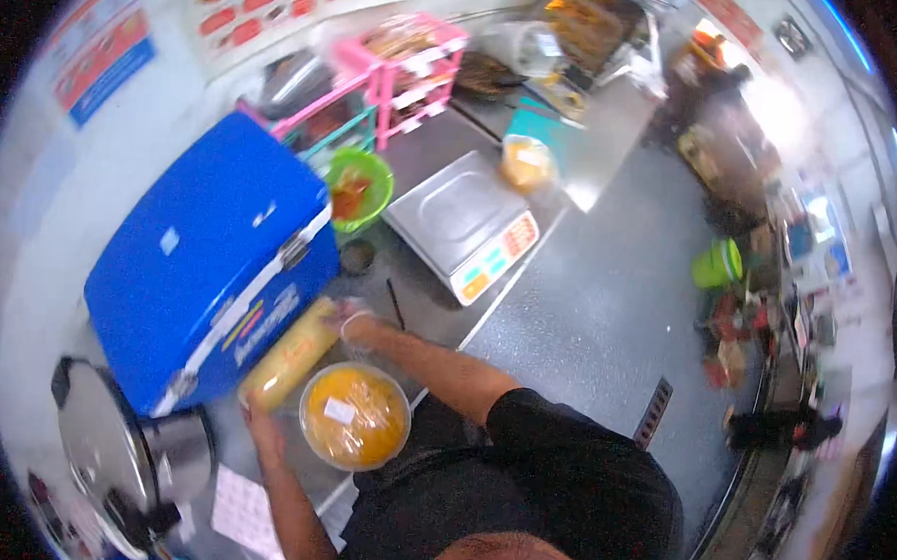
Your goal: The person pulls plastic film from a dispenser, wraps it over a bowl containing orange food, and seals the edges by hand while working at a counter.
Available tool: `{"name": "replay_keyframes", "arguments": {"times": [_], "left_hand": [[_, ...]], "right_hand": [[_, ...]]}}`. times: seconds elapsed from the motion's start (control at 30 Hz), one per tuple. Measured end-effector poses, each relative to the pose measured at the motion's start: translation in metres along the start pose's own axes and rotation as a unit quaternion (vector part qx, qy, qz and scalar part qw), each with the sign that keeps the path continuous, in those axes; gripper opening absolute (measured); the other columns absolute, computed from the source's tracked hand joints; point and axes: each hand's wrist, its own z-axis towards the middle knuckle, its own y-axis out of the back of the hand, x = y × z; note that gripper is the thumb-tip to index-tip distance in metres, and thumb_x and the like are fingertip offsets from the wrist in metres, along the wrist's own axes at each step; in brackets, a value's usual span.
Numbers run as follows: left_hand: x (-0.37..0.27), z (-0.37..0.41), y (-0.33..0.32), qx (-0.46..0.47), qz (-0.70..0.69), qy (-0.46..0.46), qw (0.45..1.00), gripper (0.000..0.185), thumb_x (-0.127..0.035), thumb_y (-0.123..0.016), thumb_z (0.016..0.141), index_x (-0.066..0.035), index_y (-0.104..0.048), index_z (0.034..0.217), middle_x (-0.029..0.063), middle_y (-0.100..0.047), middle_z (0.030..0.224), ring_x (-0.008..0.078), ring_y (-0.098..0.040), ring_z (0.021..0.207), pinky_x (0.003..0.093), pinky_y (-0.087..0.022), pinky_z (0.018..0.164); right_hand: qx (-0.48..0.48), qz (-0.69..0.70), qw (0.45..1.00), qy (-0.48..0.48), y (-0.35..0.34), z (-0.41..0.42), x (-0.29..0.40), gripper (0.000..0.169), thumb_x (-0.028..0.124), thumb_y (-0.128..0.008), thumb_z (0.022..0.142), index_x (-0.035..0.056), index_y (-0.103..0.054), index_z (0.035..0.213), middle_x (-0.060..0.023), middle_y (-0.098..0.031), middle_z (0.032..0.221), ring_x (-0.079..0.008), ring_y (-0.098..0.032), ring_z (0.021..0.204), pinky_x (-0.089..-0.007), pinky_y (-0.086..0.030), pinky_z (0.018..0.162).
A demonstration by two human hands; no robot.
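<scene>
A long yellowish roll of plastic wrap (293, 353) lies slantwise along the front of a blue cooler box (217, 255). My left hand (261, 413) grips its near end. At the far end my right hand (347, 318), blurred and apparently in a clear plastic glove, holds the roll; a pale band circles that wrist. Close to my body, between my forearms, stands a round bowl (355, 417) of orange-yellow food under shiny film, with a small white label on top. The fingers' undersides are hidden.
A flat-topped weighing scale (462, 220) stands beyond my right hand. Near it are a green basket (360, 190), a second wrapped bowl (527, 163) and a pink rack (420, 76). A large steel pot (103, 445) and a sheet of labels (243, 507) are at left.
</scene>
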Motion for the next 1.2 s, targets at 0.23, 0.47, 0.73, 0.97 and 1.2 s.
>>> {"name": "replay_keyframes", "arguments": {"times": [0.23,0.47,0.73,0.97,1.2], "left_hand": [[-0.022,-0.018,0.041,-0.040,0.028,-0.118,0.992,0.056,-0.039,-0.052,0.107,0.001,-0.047,0.146,0.0174,-0.054,0.144,0.0254,-0.055,0.127,0.0398,-0.039,0.111],[-0.125,-0.127,0.020,-0.056,0.087,-0.044,0.994,0.047,-0.033,-0.053,0.107,0.003,-0.056,0.137,0.0149,-0.064,0.130,0.0228,-0.060,0.117,0.0369,-0.044,0.104],[-0.131,-0.225,0.025,0.009,0.080,0.064,0.995,0.041,-0.032,-0.050,0.109,0.003,-0.064,0.126,0.0094,-0.071,0.112,0.0152,-0.063,0.103,0.0318,-0.049,0.093],[-0.083,-0.266,0.017,-0.024,0.104,0.230,0.967,0.053,-0.043,-0.050,0.108,0.005,-0.070,0.113,0.0103,-0.073,0.103,0.0155,-0.065,0.093,0.0330,-0.051,0.085],[-0.046,-0.258,0.027,0.027,0.208,0.359,0.909,0.069,-0.057,-0.047,0.105,0.007,-0.071,0.110,0.0134,-0.073,0.098,0.0201,-0.066,0.089,0.0372,-0.052,0.083]], "right_hand": [[0.032,0.070,0.996,0.036,0.016,-0.049,0.093,0.027,0.018,-0.068,0.097,0.0017,-0.062,0.118,-0.0158,-0.070,0.114,-0.0217,-0.066,0.101,-0.0356,-0.054,0.090],[0.090,-0.028,0.995,0.026,0.092,-0.190,0.158,0.043,0.033,-0.059,0.101,-0.0013,-0.063,0.126,-0.0175,-0.069,0.123,-0.0225,-0.064,0.115,-0.0381,-0.048,0.103],[0.146,-0.080,0.978,-0.124,0.112,-0.285,0.114,0.045,0.021,-0.061,0.101,-0.0088,-0.057,0.133,-0.0172,-0.068,0.122,-0.0217,-0.065,0.110,-0.0353,-0.050,0.100],[0.186,0.167,0.913,-0.323,0.110,-0.316,0.061,0.043,0.031,-0.066,0.099,-0.0043,-0.066,0.123,-0.0163,-0.072,0.116,-0.0234,-0.067,0.103,-0.0366,-0.052,0.089],[0.303,0.028,0.920,-0.247,0.116,-0.314,-0.010,0.058,0.048,-0.063,0.098,-0.0040,-0.066,0.123,-0.0173,-0.072,0.116,-0.0277,-0.067,0.106,-0.0394,-0.050,0.094]]}}
